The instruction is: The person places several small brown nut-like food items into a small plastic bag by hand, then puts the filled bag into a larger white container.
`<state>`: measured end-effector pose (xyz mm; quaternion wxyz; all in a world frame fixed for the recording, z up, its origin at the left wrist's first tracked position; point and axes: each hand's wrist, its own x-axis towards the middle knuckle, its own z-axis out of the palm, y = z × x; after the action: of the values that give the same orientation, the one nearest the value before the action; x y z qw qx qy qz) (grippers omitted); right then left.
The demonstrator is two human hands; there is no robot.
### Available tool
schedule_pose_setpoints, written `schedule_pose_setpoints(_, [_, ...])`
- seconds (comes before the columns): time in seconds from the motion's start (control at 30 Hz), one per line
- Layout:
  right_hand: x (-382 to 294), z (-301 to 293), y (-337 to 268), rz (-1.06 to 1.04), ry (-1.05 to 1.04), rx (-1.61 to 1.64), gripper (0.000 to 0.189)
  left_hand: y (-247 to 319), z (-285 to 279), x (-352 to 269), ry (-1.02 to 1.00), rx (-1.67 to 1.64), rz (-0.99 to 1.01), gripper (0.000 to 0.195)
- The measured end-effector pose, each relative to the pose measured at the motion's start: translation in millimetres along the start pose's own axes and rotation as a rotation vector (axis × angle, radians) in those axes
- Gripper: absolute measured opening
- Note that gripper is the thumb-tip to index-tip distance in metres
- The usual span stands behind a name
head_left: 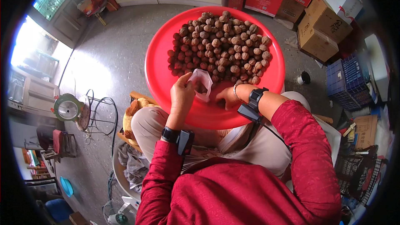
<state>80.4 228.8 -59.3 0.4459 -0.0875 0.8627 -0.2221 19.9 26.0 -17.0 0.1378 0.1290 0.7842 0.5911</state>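
A large round red plastic basin (159, 65) lies before me at lap height, with many walnuts (215, 42) heaped over its far part. My left hand (182, 92) pinches the rim of a small translucent plastic bag (202, 84), whose mouth faces up and shows some brown walnuts inside. Just right of the bag, low over the near part of the basin, is my right hand (229, 97). Its fingers curl downward around a dark round thing, seemingly a walnut, partly hidden by them. Both wrists wear black straps with small devices.
Stacked cardboard boxes (325, 28) and blue plastic crates (348, 79) stand at the right. A round heater (67, 109) and looped black cable are on the floor at left. A tub with grey plastic bags (134, 162) sits beside my left leg, near a fan (118, 214).
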Motion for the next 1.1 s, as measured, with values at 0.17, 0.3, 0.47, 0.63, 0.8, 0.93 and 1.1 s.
schedule_pose_setpoints(0.17, [-4.9,2.2,-2.3,0.132,-0.137,0.044,0.057,-3.5,0.9,1.7,0.002,-0.026,-0.009,0.033])
schedule_pose_setpoints(0.3, [-7.3,1.5,-11.8,0.165,-0.133,0.025,0.046,-4.2,0.8,2.6,0.0,-0.021,-0.011,0.033])
schedule_pose_setpoints(0.47, [-27.7,-12.6,-17.6,0.196,0.016,0.006,0.039,0.8,-0.6,0.4,0.0,0.009,-0.027,0.033])
schedule_pose_setpoints(0.63, [-55.2,-40.4,-20.1,0.098,0.376,0.094,0.038,4.8,0.5,-0.5,0.003,0.022,-0.016,0.033])
schedule_pose_setpoints(0.8, [-82.9,-57.7,-38.9,-0.096,0.551,0.422,0.03,4.3,1.1,-0.2,-0.006,0.004,-0.018,0.032])
schedule_pose_setpoints(0.93, [-91.3,-62.4,-56.0,-0.405,0.553,0.78,0.026,1.9,4.0,-1.2,0.004,-0.087,-0.027,0.031])
schedule_pose_setpoints(1.1, [-77.7,-63.4,-50.8,-0.26,0.594,0.813,0.046,2.1,1.1,0.4,-0.023,-0.055,-0.05,0.031])
